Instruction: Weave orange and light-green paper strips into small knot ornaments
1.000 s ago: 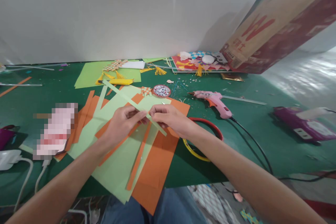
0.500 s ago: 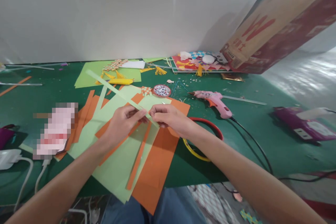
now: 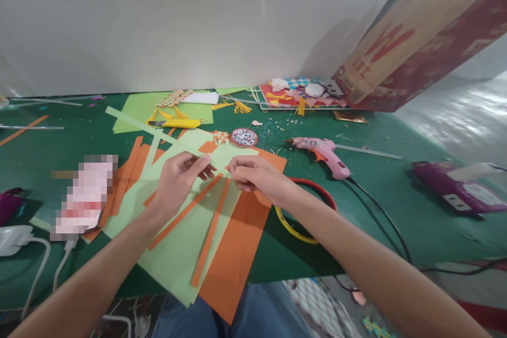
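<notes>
Paper strip (image 3: 137,123), flat and slim, pinched by left hand (image 3: 178,179).

Both forearms reach inward from the near corners, left hand (image 3: 180,179) and right hand (image 3: 253,173) apart, fingers curled.

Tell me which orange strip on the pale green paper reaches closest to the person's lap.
The right-hand strip, the steeper one next to the big orange sheet; its lower end comes nearer the lap than the slanting strip to its left.
</notes>
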### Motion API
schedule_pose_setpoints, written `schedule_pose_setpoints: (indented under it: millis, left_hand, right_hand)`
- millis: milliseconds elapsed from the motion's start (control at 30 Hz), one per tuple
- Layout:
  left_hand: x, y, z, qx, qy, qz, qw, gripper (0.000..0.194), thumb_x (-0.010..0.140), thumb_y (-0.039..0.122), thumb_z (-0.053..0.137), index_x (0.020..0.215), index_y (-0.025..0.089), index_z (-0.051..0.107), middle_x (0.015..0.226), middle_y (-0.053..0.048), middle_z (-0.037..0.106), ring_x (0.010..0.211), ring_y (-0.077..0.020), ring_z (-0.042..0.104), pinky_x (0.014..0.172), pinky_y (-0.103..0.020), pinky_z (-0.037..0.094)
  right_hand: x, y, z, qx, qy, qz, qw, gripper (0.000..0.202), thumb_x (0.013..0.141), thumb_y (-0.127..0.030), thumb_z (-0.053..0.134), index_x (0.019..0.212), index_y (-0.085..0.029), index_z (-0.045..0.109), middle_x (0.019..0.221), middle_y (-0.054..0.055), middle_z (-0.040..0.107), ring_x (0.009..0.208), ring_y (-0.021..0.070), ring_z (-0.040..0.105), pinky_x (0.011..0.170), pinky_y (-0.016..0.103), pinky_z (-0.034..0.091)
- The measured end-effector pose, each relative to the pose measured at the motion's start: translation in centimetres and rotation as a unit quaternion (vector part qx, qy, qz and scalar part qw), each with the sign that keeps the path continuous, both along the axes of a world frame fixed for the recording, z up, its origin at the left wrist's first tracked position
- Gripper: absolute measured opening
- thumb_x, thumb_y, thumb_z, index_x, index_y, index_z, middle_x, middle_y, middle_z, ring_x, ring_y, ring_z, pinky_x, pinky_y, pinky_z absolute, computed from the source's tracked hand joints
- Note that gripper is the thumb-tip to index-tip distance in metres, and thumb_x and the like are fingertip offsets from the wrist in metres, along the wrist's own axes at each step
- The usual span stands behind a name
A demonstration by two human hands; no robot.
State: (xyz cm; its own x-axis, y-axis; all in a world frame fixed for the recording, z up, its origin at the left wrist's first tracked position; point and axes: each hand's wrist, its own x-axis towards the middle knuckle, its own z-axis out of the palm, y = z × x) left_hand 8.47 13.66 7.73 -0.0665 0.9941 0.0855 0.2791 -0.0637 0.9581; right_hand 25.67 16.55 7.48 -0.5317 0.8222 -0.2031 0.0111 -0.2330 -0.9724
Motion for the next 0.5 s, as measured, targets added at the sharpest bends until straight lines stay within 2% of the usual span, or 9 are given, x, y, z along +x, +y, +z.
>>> schedule_pose_setpoints:
  millis: [100,200,300,367,433,500]
  left_hand:
    - [0.3,-0.4,0.1,0.074,0.008,0.032,0.997,0.023,0.082,0.039,0.059,0.073,0.018,0.064,0.067,-0.002,0.066,0.06,-0.0146,0.062,0.06,-0.027,0.05]
    - [0.4,-0.9,0.3,0.165,0.083,0.044,0.982,0.016,0.084,0.034,0.057,0.078,0.022,0.066,0.078,-0.001,0.069,0.068,-0.0154,0.065,0.065,-0.027,0.052]
    - [0.1,-1.2,0.0,0.278,0.176,0.011,0.944,0.012,0.085,0.024,0.058,0.08,0.024,0.069,0.084,-0.003,0.072,0.08,-0.0174,0.066,0.075,-0.029,0.052]
    - [-0.3,-1.2,-0.6,0.352,0.206,-0.01,0.913,0.012,0.084,0.019,0.06,0.086,0.024,0.071,0.089,-0.003,0.073,0.083,-0.017,0.067,0.078,-0.029,0.053]
    - [-0.8,-1.0,-1.1,0.389,0.24,-0.03,0.889,0.015,0.084,0.018,0.06,0.092,0.026,0.071,0.093,-0.003,0.073,0.085,-0.0168,0.067,0.079,-0.029,0.053]
    - [-1.1,-0.9,-1.4,0.397,0.282,-0.039,0.873,0.016,0.085,0.02,0.059,0.091,0.028,0.071,0.092,-0.002,0.073,0.083,-0.0164,0.068,0.077,-0.028,0.054]
  right_hand:
    - [0.1,0.1,0.2,-0.039,-0.001,-0.004,0.999,0.019,0.064,-0.029,0.057,0.056,-0.018,0.044,0.049,-0.008,0.033,0.042,0.0044,0.031,0.043,0.023,0.014]
    - [0.3,0.4,0.2,-0.08,0.008,0.031,0.996,0.032,0.07,-0.048,0.059,0.065,-0.016,0.055,0.049,-0.007,0.037,0.04,0.0054,0.036,0.04,0.023,0.013]
    - [0.5,0.6,0.1,-0.106,0.059,0.06,0.991,0.043,0.069,-0.058,0.061,0.072,-0.015,0.061,0.051,-0.006,0.042,0.039,0.0056,0.04,0.038,0.021,0.015]
    - [0.5,0.6,0.2,-0.114,0.09,0.062,0.987,0.046,0.07,-0.061,0.06,0.074,-0.015,0.062,0.051,-0.006,0.045,0.04,0.006,0.043,0.036,0.021,0.017]
    - [0.5,0.5,0.2,-0.103,0.105,0.058,0.987,0.048,0.069,-0.064,0.06,0.075,-0.016,0.062,0.052,-0.004,0.049,0.041,0.0072,0.046,0.035,0.021,0.017]
    - [0.5,0.5,0.2,-0.071,0.102,0.049,0.991,0.045,0.064,-0.059,0.068,0.074,-0.016,0.062,0.054,-0.003,0.054,0.043,0.008,0.051,0.035,0.02,0.02]
